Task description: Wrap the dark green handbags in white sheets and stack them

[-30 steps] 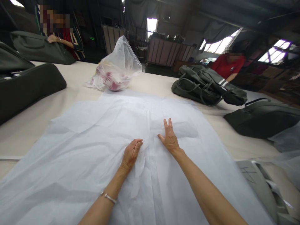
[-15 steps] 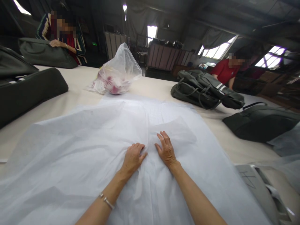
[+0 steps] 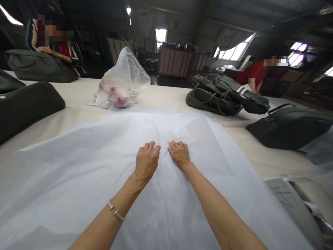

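A thin, slightly see-through white sheet [image 3: 91, 177] is spread across the table in front of me, with a crease running up its middle. My left hand [image 3: 147, 158] lies just left of that crease, its fingers bent down and closed on the sheet; its thumb is hidden. Across the crease, my right hand [image 3: 179, 152] has curled fingers pressed together on the sheet, which wrinkles at the fingertips. A narrow gap separates the two hands. Beyond them, a paler doubled flap of the sheet extends to the right.
A clear plastic bag [image 3: 122, 83] with red-and-white contents stands beyond the sheet. Dark green bags [image 3: 33, 107] lie at left, with more dark bags [image 3: 226, 95] at right. A grey box [image 3: 291, 201] is at lower right. Two people work across the table [image 3: 166, 95].
My right hand has moved slightly left, its spread fingers now curled onto the sheet. My left hand has shifted forward. The doubled flap reaches farther right, and the view has turned slightly right.
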### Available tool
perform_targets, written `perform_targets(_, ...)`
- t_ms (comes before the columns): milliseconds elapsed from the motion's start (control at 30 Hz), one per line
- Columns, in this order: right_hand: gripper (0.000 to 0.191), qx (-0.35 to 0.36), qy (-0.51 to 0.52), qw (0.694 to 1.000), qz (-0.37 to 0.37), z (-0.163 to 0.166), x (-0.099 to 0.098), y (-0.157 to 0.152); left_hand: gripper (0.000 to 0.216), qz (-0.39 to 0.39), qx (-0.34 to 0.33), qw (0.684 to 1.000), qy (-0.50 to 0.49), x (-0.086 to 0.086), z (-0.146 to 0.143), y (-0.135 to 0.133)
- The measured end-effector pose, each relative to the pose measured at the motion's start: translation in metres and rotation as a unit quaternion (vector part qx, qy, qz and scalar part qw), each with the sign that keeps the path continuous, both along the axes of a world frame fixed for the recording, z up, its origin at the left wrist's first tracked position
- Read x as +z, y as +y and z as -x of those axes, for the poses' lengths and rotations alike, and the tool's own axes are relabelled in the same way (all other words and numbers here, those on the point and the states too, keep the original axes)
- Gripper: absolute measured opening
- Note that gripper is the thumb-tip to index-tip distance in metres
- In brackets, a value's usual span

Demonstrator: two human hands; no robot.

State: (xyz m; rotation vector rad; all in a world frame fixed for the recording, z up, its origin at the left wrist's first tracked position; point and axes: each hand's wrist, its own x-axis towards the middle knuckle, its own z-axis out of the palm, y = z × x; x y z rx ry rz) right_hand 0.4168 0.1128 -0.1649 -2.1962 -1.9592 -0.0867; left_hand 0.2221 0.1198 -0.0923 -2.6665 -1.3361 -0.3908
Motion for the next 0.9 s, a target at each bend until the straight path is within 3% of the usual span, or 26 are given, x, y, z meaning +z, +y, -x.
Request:
perform_targets(100,0.046,-0.003,-0.008,0.999,-0.050,0.003,-0.015,-0.003,0.030,0.001,-0.002,0.999,0.035,-0.004,-0.007,0.014)
perform_targets(267,0.056,0.007,0.042,0.998,0.038,-0.004,-0.016,0.004,0.036,0.069,0.025,0.996,0.043,-0.014,-0.005,0.036)
perform_targets(467,0.063,-0.049,0.094,0.991,0.086,0.016,-0.011,-0.009,0.027,0.097,0.054,0.994,-0.018,0.001,-0.003,0.047)
perform_targets(600,0.062,-0.078,0.102,0.989,0.069,0.037,-0.014,-0.029,0.022,0.179,0.069,0.979,-0.073,0.005,-0.022,0.041)
perform_targets(767,0.052,-0.070,0.115,0.991,0.019,0.028,-0.008,-0.034,0.017,0.273,0.063,0.949,-0.142,-0.022,-0.058,0.033)
perform_targets(900,0.038,-0.059,0.143,0.987,-0.032,0.005,-0.009,-0.032,0.027,0.336,0.054,0.921,-0.188,-0.050,-0.071,0.034)
